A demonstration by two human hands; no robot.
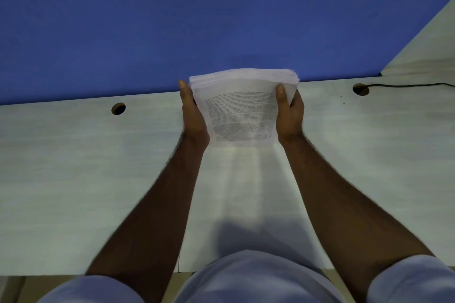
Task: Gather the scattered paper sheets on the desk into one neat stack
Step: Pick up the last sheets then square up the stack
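Both hands, left hand and right hand, grip the paper stack.

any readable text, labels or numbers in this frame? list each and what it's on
Printed block of text on the top sheet of the paper stack, held between the left hand and right hand: too small and blurred to read, no word can be made out.
Desk, blue partition, cable: no text, labels or numbers.
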